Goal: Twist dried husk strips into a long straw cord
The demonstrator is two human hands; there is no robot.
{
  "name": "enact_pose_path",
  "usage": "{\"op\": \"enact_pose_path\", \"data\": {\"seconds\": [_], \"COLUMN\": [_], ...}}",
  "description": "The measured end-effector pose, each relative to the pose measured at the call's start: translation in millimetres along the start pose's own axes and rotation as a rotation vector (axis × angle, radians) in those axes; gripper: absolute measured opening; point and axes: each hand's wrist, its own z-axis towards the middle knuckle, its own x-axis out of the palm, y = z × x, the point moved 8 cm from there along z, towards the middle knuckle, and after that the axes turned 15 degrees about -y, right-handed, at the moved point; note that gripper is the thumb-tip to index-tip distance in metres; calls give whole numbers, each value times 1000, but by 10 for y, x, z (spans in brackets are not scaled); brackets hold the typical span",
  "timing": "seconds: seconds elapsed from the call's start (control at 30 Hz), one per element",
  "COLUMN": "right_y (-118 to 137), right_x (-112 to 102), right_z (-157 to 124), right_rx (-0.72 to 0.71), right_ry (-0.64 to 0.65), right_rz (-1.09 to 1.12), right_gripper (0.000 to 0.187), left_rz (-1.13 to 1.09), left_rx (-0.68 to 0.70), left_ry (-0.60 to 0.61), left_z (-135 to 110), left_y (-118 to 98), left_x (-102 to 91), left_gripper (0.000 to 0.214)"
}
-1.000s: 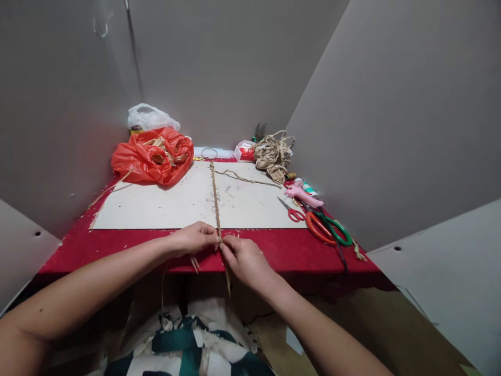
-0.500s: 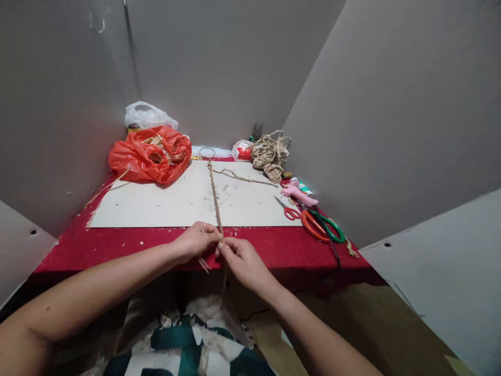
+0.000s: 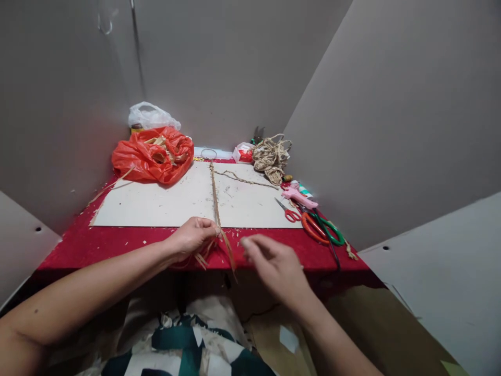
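My left hand (image 3: 194,236) pinches the near part of a thin brown twisted fibre cord (image 3: 215,196), which runs away from me across a white board (image 3: 156,205). Loose flat strands hang from its near end past the table edge, and pale strips (image 3: 201,260) stick out below my left fingers. To the right of the cord, apart from it, is my right hand (image 3: 276,263). Its thumb and fingers are bent toward each other, but the tips are blurred; whether they hold a thin strand cannot be made out.
A red plastic bag (image 3: 154,162) with dry husk strips stands back left, a white bag (image 3: 152,116) behind it. Rope coils (image 3: 271,156) lie back right. Small scissors (image 3: 289,213), a pink glue gun (image 3: 300,198) and large orange-and-green handles (image 3: 331,232) line the right side of the red cloth (image 3: 148,250).
My right hand has left the cord and moved right. The loose strands at the near end now fan out to the right. My left hand stays at the cord.
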Motion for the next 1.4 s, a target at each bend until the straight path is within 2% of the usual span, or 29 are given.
{"op": "enact_pose_path", "data": {"seconds": [0.03,0.07,0.1,0.2,0.27,0.33,0.4,0.47,0.57,0.7,0.8,0.87,0.97,1.07,1.13,1.23,1.33,1.37,1.4], "right_y": [-57,-119,-186,-304,-351,-367,-373,-382,-355,-344,-351,-318,-234,-193,-200,-236,-276,-288,-299], "right_x": [-46,5,133,667,843,916,947,975,1024,1046,1041,1047,1084,1087,1069,1046,1023,1016,1008], "right_z": [84,152,201,193,195,204,185,135,63,31,-4,-27,-63,-79,-81,-81,-69,-61,-53], "right_rx": [53,117,206,455,502,472,474,567,709,730,751,755,756,759,765,781,790,790,789], "right_ry": [-71,-62,7,380,466,501,529,550,535,373,234,189,208,210,214,284,389,419,445], "right_rz": [81,176,290,497,502,476,481,550,705,767,783,807,838,859,870,889,905,905,901], "right_gripper": [31,33,36,44,45,46,46,43,39,37,36,38,39,36,33,28,27,27,27], "left_rz": [3,-1,-9,7,106,246,394,513,575,580,637,662,708,793,817,834,822,791,749], "left_rx": [6,20,39,110,180,266,352,398,368,236,248,227,204,352,432,430,503,524,514], "left_ry": [8,21,42,85,96,119,102,30,-20,26,-1,-19,-67,-138,-135,-82,-232,-253,-224], "left_z": [4,9,13,36,45,31,12,11,16,-18,-83,-128,-180,-235,-275,-286,-224,-191,-148], "left_y": [-13,-27,-41,-64,-72,-81,-95,-110,-110,-72,-106,-80,-11,-64,-116,-183,-381,-416,-402], "left_x": [-6,-3,11,36,22,5,-37,-110,-171,-163,-166,-164,-162,-136,-120,-162,-315,-327,-301], "left_gripper": [18,19,20,22,22,24,25,23,21,21,18,18,17,13,14,19,24,25,24]}}
